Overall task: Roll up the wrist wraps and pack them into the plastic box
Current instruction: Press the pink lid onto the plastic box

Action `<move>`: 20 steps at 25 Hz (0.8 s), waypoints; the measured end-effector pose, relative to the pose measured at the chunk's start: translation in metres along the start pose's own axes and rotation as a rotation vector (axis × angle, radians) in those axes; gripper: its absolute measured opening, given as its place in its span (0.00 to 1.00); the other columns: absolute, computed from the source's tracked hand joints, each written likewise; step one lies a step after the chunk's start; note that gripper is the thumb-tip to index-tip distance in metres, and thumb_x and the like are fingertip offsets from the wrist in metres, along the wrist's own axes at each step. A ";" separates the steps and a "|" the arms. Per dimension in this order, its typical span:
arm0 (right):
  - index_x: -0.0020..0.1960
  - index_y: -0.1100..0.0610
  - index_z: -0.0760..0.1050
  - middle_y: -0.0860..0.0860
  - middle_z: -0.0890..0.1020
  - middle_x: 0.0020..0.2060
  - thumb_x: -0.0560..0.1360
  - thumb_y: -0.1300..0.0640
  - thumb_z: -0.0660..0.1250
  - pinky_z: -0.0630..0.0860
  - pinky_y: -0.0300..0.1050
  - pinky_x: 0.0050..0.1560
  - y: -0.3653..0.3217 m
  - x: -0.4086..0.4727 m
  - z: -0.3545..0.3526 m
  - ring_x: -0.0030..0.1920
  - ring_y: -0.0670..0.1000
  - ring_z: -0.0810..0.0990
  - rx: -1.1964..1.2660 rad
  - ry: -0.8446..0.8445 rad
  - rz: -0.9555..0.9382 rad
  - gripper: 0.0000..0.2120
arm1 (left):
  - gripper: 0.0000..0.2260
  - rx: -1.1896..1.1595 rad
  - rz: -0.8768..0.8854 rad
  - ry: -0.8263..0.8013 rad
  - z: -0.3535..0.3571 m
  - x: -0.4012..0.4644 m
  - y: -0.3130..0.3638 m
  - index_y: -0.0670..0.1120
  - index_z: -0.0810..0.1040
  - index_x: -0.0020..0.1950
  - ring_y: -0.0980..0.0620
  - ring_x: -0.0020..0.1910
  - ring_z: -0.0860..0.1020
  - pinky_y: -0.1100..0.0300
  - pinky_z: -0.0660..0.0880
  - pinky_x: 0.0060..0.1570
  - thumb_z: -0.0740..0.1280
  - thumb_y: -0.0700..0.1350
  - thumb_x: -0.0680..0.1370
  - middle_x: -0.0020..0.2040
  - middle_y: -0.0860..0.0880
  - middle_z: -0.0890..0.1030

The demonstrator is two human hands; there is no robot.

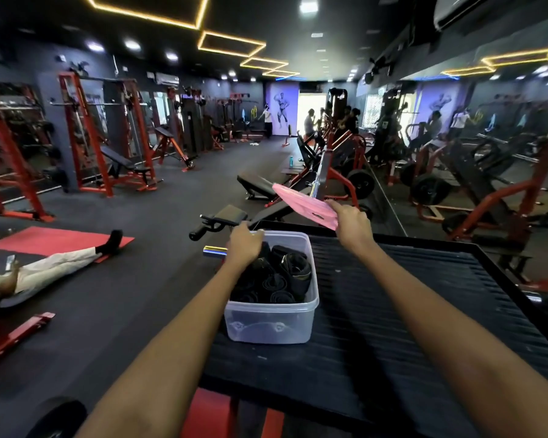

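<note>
I see the rolled black wrist wraps packed upright and close together inside the clear plastic box, which sits on the near-left part of the black ribbed platform. My left hand is at the box's far-left corner, fingers curled down over the rim and resting against the wraps there; I cannot tell whether it grips a roll or only the edge. My right hand is up and to the right of the box, beyond its far edge, pinching the near corner of the pink lid. The lid is tilted in the air, its far end higher and pointing left, well clear of the box opening and touching nothing else. Just left of my left hand a shiny metal bar end sticks out from the platform's edge. Farther left on the dark floor, a person's legs lie stretched over a red mat. Beyond the platform stand red-framed machines and a black bench, and a mirror wall runs along the right.
</note>
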State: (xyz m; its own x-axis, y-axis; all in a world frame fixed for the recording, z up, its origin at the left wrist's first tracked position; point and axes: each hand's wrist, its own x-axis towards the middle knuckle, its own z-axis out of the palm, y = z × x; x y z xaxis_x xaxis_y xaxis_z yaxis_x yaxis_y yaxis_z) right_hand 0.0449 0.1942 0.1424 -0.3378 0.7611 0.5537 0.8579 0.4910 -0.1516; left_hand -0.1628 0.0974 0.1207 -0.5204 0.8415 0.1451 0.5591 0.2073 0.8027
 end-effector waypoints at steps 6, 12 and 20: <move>0.64 0.53 0.75 0.58 0.81 0.56 0.72 0.66 0.63 0.76 0.57 0.57 -0.008 0.007 -0.069 0.55 0.61 0.79 0.594 0.139 0.318 0.22 | 0.21 -0.284 -0.062 -0.228 0.051 0.011 0.056 0.33 0.74 0.57 0.35 0.61 0.74 0.48 0.70 0.59 0.53 0.49 0.81 0.60 0.33 0.76; 0.54 0.67 0.75 0.63 0.79 0.49 0.69 0.73 0.62 0.78 0.63 0.51 0.007 -0.014 -0.093 0.44 0.62 0.79 1.202 -0.116 0.754 0.14 | 0.22 -0.790 -0.228 -0.197 0.062 0.003 0.056 0.36 0.70 0.62 0.49 0.43 0.83 0.58 0.80 0.42 0.57 0.53 0.79 0.49 0.39 0.81; 0.63 0.68 0.70 0.60 0.78 0.53 0.75 0.64 0.60 0.79 0.45 0.39 -0.033 -0.033 -0.046 0.41 0.51 0.82 1.157 -0.137 0.668 0.18 | 0.14 -0.391 -0.109 -0.103 -0.014 -0.017 0.027 0.30 0.72 0.60 0.49 0.31 0.76 0.62 0.71 0.26 0.58 0.39 0.80 0.45 0.39 0.76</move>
State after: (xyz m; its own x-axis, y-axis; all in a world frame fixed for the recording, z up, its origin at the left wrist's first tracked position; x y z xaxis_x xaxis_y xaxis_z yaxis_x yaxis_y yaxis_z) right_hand 0.0455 0.1331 0.1667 -0.0799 0.9964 0.0268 0.0772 0.0330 -0.9965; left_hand -0.1482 0.0814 0.1477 -0.4845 0.8748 0.0043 0.2066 0.1097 0.9722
